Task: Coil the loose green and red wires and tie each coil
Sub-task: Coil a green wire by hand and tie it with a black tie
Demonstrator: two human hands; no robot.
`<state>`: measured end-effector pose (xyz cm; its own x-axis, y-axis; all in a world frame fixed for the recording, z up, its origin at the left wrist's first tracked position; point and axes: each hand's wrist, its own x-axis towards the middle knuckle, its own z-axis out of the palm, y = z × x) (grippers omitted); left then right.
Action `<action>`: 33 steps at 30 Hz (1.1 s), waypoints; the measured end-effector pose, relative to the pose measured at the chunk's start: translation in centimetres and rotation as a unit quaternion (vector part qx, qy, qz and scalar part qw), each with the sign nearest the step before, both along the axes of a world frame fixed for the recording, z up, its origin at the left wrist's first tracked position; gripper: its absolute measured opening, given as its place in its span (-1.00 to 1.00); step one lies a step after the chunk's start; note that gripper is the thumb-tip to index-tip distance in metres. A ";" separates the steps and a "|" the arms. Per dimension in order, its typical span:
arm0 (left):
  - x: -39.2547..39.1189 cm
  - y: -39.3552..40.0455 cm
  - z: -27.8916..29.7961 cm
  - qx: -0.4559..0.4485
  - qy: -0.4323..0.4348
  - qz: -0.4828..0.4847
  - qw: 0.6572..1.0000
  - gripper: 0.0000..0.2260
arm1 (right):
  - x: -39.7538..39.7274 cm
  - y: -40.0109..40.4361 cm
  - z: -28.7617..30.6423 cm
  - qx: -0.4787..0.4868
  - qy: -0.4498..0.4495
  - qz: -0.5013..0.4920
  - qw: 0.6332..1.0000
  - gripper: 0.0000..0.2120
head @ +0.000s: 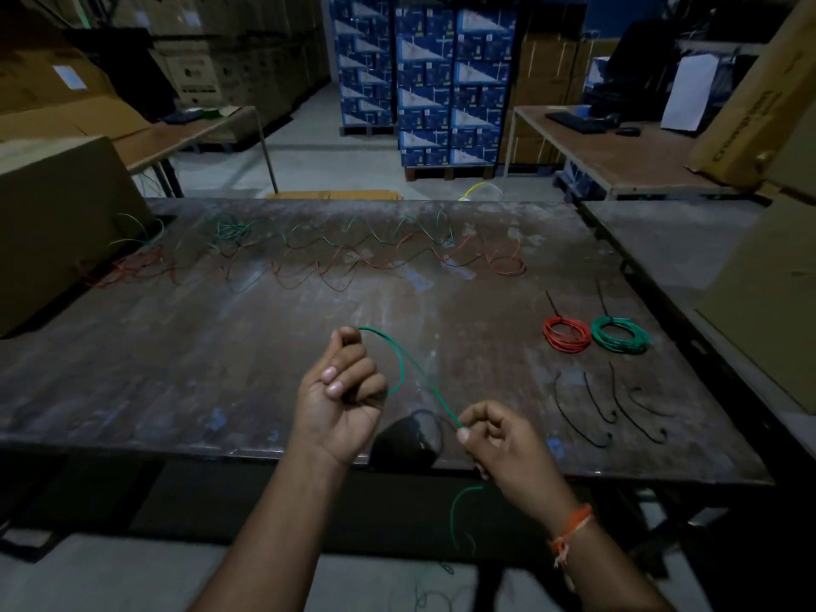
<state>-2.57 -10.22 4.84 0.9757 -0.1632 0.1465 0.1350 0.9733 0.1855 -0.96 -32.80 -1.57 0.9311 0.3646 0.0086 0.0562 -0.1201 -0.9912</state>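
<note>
Two tied coils, red wire coil [567,339] and green wire coil [621,335], lie right on the worn metal counter [221,368]; left hand [342,393] and right hand [499,439] pinch a thin green wire [399,360] near the front edge, first loop forming, while loose green and red wires [335,254] await far.

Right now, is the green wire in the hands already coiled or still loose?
Still loose. The green wire makes only one open bend between the left hand and the right hand; its tail hangs below the table edge.
</note>
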 end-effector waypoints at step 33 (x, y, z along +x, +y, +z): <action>-4.4 -2.1 -0.8 0.491 -0.035 0.087 0.866 -0.70 | -0.4 3.9 10.0 -0.080 -0.455 0.047 0.885 -0.79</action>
<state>-6.94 -12.27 4.01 0.9924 -0.0936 0.0804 -0.0432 0.3462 0.9372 -1.39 -28.92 8.48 0.5301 0.5047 0.6814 0.8406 -0.2073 -0.5004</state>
